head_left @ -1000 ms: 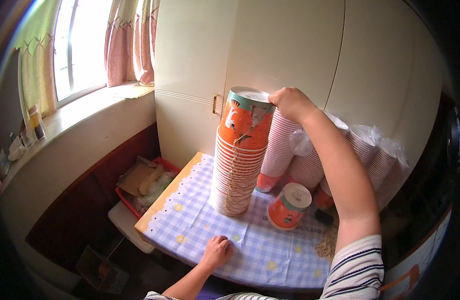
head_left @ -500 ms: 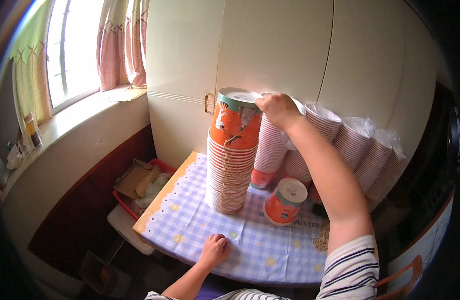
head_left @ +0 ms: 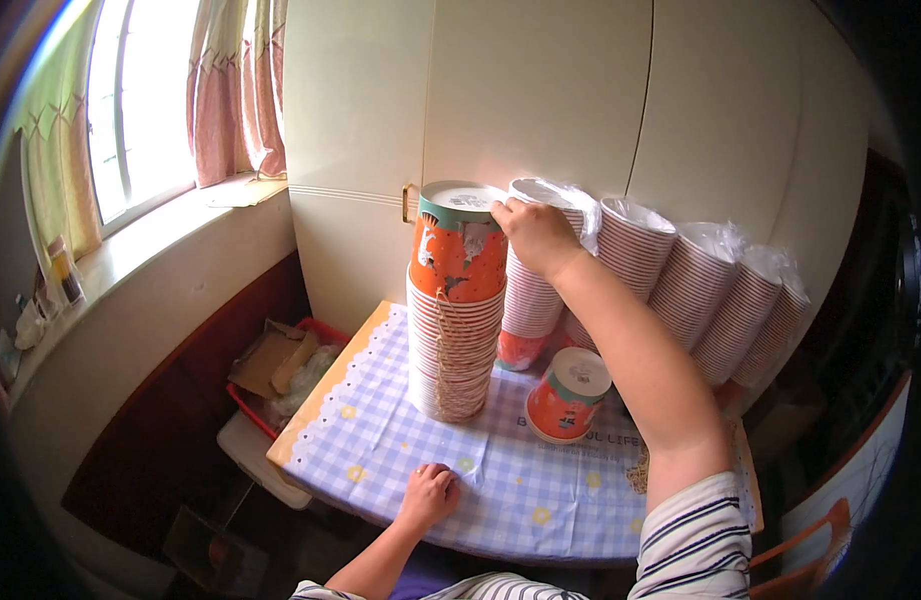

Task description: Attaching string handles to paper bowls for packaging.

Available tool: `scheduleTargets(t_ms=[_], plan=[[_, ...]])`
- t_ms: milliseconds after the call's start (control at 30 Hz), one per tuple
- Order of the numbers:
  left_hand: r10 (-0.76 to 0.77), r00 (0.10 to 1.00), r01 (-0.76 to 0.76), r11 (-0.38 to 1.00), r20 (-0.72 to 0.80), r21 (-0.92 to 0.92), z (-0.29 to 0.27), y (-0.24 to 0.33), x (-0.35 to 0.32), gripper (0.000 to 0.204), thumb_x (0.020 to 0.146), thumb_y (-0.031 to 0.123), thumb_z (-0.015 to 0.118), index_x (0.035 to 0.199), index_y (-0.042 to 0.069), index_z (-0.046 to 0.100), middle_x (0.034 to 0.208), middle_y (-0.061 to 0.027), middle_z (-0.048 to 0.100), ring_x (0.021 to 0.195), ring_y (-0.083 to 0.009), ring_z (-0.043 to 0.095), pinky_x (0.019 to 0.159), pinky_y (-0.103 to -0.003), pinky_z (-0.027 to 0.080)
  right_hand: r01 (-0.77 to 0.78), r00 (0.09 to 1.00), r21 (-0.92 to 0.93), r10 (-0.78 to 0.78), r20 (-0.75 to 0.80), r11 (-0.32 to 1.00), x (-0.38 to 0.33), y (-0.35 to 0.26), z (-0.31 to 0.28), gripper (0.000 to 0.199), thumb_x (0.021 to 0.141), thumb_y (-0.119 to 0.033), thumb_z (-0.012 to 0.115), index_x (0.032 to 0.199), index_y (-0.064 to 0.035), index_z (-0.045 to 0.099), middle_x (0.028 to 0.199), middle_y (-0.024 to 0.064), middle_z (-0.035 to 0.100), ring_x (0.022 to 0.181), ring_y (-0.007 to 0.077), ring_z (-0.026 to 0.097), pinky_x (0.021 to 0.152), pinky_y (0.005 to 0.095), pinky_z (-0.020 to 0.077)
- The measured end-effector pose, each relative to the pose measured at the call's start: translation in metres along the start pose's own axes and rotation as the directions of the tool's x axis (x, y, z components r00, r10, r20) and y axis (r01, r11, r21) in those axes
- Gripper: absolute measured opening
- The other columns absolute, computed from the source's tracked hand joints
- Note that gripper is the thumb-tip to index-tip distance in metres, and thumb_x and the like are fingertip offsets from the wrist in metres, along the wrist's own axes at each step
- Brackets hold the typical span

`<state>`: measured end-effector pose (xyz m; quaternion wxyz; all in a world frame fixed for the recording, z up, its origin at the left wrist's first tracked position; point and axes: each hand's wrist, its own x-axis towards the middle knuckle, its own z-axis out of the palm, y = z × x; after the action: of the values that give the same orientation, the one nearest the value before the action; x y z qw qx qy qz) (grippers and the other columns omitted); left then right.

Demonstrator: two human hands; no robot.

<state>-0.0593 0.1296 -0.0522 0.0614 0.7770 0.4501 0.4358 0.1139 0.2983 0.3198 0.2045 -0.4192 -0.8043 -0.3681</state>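
Observation:
A tall stack of upside-down paper buckets stands on the table. Their pale rims are nested, and twine handles hang down the near side. The top bucket is orange with a green band and a white base. At the right edge of that base, my right hand is closed in a pinch; its fingertips are partly hidden. My left hand rests on the cloth near the front edge, fingers curled in and holding nothing I can see. A single upturned orange bucket sits right of the stack.
Several plastic-wrapped bucket stacks line the back right, against a cream cabinet. A blue checked cloth covers the table. Loose twine lies beside my right arm. A red crate with cardboard stands on the left.
The right hand stays at the top bucket's base edge. A twine strand that ran slanting down from near it no longer shows there. The whole view has shifted slightly; the left hand rests unmoved.

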Motion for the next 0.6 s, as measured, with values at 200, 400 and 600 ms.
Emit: scheduleTargets(t_ms=[200, 400, 600], plan=[[-0.003, 1.000, 0.003, 1.000, 0.003, -0.001, -0.002, 0.003, 0.001, 0.010, 0.069, 0.010, 0.062, 0.078, 0.007, 0.063, 0.087, -0.0090, 0.062, 0.082, -0.0287, 0.058, 0.073, -0.039, 0.046, 0.006, 1.000, 0.000, -0.006, -0.016, 1.000, -0.005, 0.001, 0.006, 0.018, 0.081, -0.004, 0.049, 0.098, -0.0029, 0.056, 0.091, 0.0135, 0.063, 0.078, 0.0279, 0.066, 0.065, 0.0357, 0.0555], [0.001, 1.000, -0.001, 1.000, 0.007, 0.008, 0.000, -0.001, 0.000, 0.009, 0.068, 0.009, 0.062, 0.077, 0.007, 0.063, 0.086, -0.0085, 0.062, 0.081, -0.0284, 0.057, 0.072, -0.039, 0.046, -0.010, 0.999, -0.013, 0.009, -0.047, 1.000, -0.014, -0.005, 0.010, 0.030, 0.083, -0.006, 0.048, 0.112, 0.0010, 0.050, 0.106, 0.0184, 0.058, 0.074, 0.0276, 0.067, 0.060, 0.0346, 0.0558], [0.020, 1.000, -0.020, 1.000, -0.012, -0.010, 0.001, -0.001, 0.000, 0.009, 0.069, 0.009, 0.062, 0.077, 0.007, 0.063, 0.086, -0.0083, 0.062, 0.080, -0.0285, 0.057, 0.071, -0.038, 0.046, -0.070, 0.996, 0.022, 0.072, -0.053, 0.997, -0.033, -0.009, 0.014, 0.058, 0.080, -0.003, 0.046, 0.136, -0.0003, 0.033, 0.126, 0.0268, 0.046, 0.076, 0.0303, 0.066, 0.061, 0.0369, 0.0553]])
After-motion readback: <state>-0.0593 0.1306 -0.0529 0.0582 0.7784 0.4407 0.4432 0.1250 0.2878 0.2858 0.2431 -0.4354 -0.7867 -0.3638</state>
